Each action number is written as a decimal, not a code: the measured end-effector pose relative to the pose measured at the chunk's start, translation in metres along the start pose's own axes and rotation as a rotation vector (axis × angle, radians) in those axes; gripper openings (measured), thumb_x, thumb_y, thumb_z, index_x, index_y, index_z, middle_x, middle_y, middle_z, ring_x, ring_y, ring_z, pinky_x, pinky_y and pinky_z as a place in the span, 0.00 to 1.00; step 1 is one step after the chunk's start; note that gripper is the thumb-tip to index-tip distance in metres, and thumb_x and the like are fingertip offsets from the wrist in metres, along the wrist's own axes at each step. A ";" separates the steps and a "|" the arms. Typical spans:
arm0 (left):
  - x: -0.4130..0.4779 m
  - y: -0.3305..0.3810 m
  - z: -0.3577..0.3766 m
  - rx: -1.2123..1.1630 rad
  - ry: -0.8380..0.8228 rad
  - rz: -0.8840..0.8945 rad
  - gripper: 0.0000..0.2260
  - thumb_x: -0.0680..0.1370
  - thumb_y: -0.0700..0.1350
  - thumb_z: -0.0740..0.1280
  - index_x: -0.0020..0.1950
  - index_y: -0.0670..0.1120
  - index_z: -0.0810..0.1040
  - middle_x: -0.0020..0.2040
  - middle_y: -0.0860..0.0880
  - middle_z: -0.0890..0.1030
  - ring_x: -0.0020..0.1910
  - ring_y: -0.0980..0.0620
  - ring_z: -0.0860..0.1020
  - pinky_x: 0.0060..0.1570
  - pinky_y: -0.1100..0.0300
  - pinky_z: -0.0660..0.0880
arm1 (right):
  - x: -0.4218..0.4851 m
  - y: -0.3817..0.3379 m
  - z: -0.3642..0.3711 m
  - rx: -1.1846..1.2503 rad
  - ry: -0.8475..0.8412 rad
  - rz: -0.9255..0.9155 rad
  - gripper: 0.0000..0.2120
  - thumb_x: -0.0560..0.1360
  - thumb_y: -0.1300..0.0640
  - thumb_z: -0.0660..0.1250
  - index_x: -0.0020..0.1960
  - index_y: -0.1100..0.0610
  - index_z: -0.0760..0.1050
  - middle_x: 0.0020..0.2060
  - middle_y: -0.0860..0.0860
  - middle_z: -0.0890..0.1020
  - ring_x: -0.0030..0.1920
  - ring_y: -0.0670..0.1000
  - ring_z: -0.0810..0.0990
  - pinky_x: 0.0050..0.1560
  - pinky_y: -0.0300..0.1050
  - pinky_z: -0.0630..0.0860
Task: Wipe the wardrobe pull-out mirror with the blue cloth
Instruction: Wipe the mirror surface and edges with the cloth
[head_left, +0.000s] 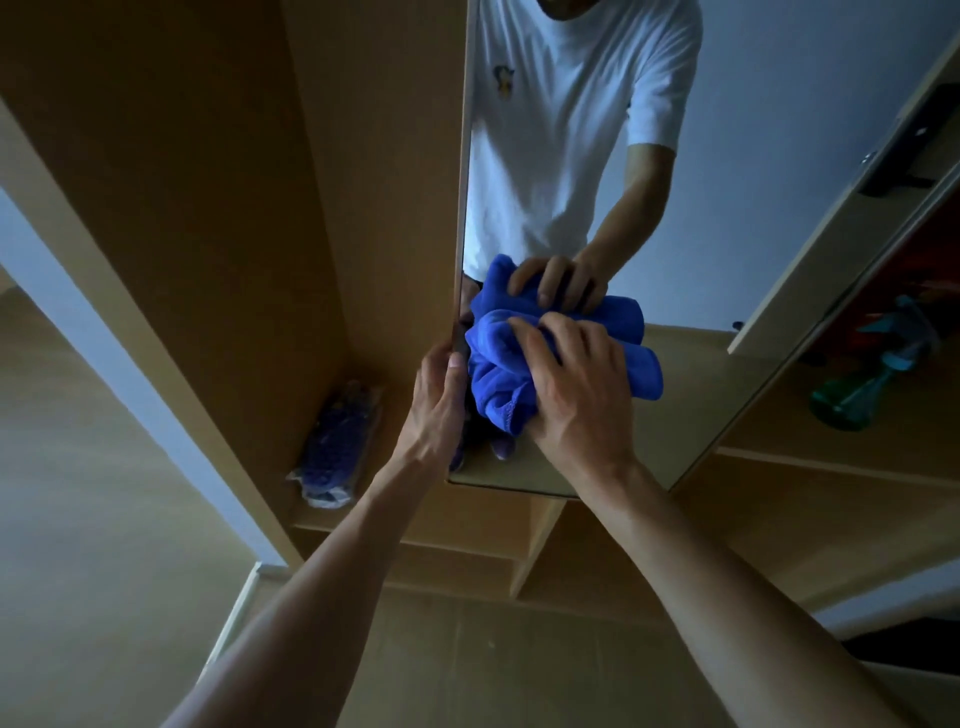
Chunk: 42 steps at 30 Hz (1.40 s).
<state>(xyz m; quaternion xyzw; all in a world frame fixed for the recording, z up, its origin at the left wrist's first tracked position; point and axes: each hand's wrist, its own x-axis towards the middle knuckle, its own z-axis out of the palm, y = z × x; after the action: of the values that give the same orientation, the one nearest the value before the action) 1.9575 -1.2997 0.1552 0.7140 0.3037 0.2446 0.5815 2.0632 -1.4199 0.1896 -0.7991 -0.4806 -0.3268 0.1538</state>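
Mirror (727, 182) stands tall, its long axis running up from the right hand (576, 389), which clutches the bunched blue cloth (498, 374) against the lower glass; the left hand (436, 405) grips its left edge just beside.

— What does the wardrobe (208, 156) look like?
— Light brown wood, with a tall upright side panel and open shelves.
— And to the left of the wardrobe?
— A pale strip of wall (98, 345), then a plain tan surface (78, 493); I can't tell whether that one is wall or door. A white skirting board (234, 613) runs along its foot.
— In front of the wardrobe?
— A tan floor (493, 675) with faint joint lines.
— Inside it?
— A clear-wrapped packet (337, 441) of something blue-purple lies on a low shelf (395, 530). A teal spray bottle (852, 400) sits in the wardrobe's right-hand part.
— The light?
— Dim and cool, with deep shadow inside the wardrobe.
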 end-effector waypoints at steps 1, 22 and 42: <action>-0.001 -0.001 0.001 -0.007 0.012 0.008 0.22 0.86 0.60 0.49 0.78 0.56 0.62 0.75 0.52 0.69 0.71 0.51 0.70 0.68 0.49 0.68 | -0.001 -0.001 0.002 0.002 0.009 0.000 0.28 0.69 0.56 0.70 0.68 0.52 0.74 0.60 0.54 0.77 0.53 0.58 0.74 0.53 0.54 0.70; 0.010 -0.068 0.014 -0.154 0.146 0.349 0.15 0.84 0.61 0.58 0.49 0.51 0.74 0.51 0.49 0.78 0.49 0.52 0.76 0.56 0.49 0.75 | -0.029 -0.006 0.046 -0.043 0.331 -0.078 0.23 0.69 0.53 0.69 0.64 0.52 0.74 0.54 0.52 0.76 0.50 0.57 0.72 0.50 0.53 0.67; 0.044 -0.108 0.017 -0.213 0.126 0.683 0.20 0.83 0.63 0.54 0.57 0.54 0.80 0.55 0.49 0.83 0.55 0.47 0.81 0.64 0.40 0.76 | -0.020 -0.009 0.049 -0.187 0.339 -0.190 0.16 0.73 0.49 0.65 0.57 0.56 0.73 0.47 0.51 0.67 0.49 0.61 0.72 0.44 0.52 0.64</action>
<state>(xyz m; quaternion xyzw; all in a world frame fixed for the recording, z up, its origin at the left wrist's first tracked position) 1.9841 -1.2645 0.0463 0.6934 0.0558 0.4983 0.5175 2.0679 -1.4012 0.1393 -0.6946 -0.4888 -0.5125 0.1261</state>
